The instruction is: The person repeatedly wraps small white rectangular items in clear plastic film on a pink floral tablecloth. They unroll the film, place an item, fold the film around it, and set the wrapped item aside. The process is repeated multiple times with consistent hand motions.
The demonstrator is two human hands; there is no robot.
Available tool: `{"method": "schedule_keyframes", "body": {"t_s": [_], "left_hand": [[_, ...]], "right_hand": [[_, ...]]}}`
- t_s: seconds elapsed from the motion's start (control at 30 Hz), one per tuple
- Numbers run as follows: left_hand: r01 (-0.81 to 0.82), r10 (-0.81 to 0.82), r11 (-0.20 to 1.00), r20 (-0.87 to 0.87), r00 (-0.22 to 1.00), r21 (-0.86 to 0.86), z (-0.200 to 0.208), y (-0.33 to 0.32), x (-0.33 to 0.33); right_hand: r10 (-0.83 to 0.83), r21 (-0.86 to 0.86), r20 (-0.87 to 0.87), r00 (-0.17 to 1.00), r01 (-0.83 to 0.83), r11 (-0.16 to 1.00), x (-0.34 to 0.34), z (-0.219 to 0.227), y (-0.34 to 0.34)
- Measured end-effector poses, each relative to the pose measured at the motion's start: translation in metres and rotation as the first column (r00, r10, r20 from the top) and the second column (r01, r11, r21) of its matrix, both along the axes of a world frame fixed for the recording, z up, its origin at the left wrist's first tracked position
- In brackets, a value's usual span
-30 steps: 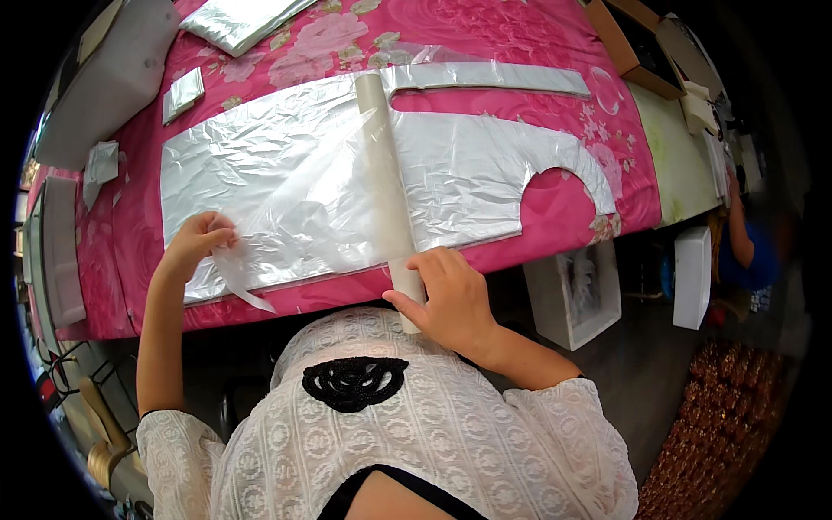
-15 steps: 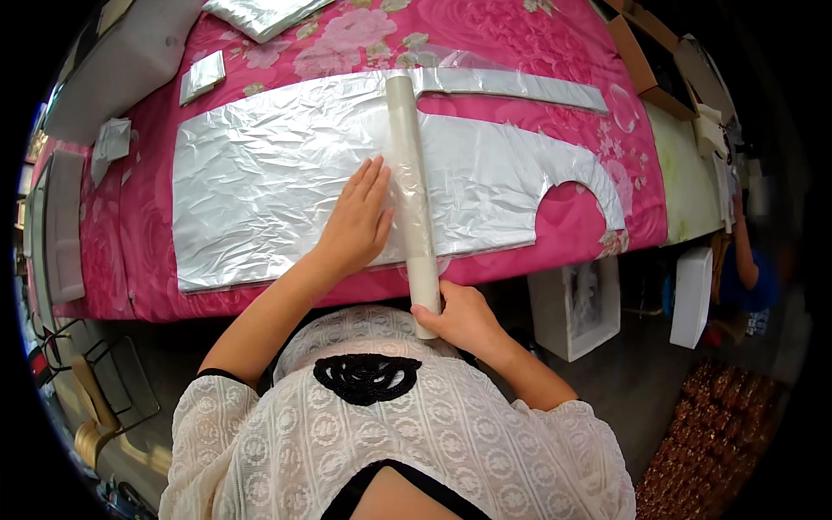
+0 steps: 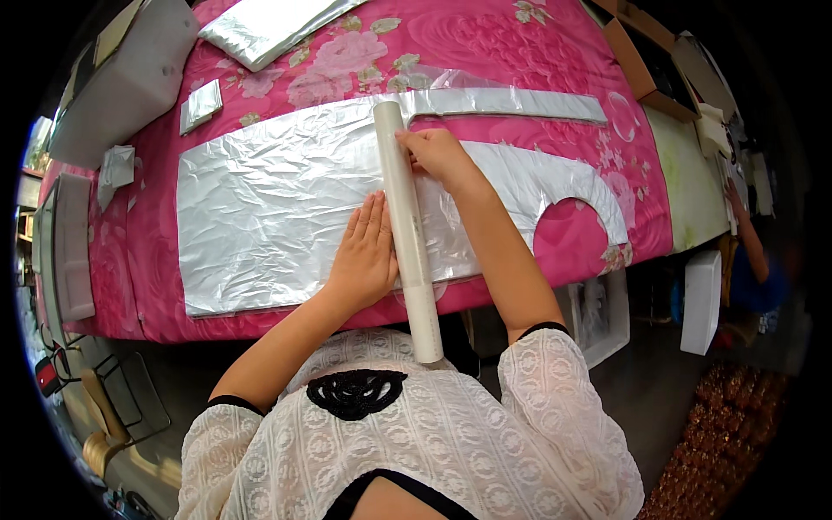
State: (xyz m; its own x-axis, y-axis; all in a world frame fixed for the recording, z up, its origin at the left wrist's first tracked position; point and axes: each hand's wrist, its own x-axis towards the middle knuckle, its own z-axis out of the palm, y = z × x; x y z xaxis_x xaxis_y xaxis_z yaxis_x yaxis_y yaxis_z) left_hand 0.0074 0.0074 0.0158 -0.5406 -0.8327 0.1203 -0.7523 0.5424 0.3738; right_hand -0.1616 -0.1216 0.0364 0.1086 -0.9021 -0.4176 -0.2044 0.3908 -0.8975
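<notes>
A long whitish roll of clear plastic film [image 3: 406, 221] lies across a silver foil sheet [image 3: 260, 208], its near end sticking out past the table edge toward my body. My left hand [image 3: 362, 256] rests flat on the foil, fingers stretched out, with its right side against the roll. Near the roll's far end, my right hand [image 3: 433, 158] is closed with curled fingers at its right edge; whether it pinches the loose film or the tube is hard to see. The foil has a strip arm at the far right and a round cutout at the near right.
A pink floral cloth [image 3: 485, 52] covers the table. Folded foil [image 3: 269, 30] lies at the back, small foil packets [image 3: 201, 106] at the left. White foam boxes [image 3: 130, 82] stand on the left, a cardboard box [image 3: 650, 65] at the right. Another person's arm [image 3: 752, 230] shows far right.
My right hand has left the roll's near end and reached to its far part. The left hand stays flat beside the roll. The whole view has shifted slightly.
</notes>
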Motion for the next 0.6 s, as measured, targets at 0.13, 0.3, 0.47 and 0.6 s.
{"method": "schedule_keyframes", "body": {"t_s": [0.13,0.3,0.47,0.6], "left_hand": [[-0.005,0.005,1.000,0.006,1.000,-0.015,-0.001,0.000,0.001],[-0.009,0.009,0.999,-0.010,1.000,-0.034,-0.003,0.001,0.001],[-0.026,0.025,0.999,-0.024,0.999,-0.041,-0.004,0.003,0.002],[-0.024,0.027,0.998,0.038,0.999,-0.055,-0.006,0.004,0.008]], "right_hand": [[-0.337,0.238,0.561,0.757,0.242,0.941,0.008,-0.012,-0.035],[-0.389,0.228,0.873,0.295,0.458,0.859,-0.054,-0.012,-0.063],[0.002,-0.247,0.881,0.472,0.458,0.854,-0.057,0.052,-0.063],[0.277,-0.491,0.127,0.952,-0.183,0.852,0.112,0.077,-0.013]]}}
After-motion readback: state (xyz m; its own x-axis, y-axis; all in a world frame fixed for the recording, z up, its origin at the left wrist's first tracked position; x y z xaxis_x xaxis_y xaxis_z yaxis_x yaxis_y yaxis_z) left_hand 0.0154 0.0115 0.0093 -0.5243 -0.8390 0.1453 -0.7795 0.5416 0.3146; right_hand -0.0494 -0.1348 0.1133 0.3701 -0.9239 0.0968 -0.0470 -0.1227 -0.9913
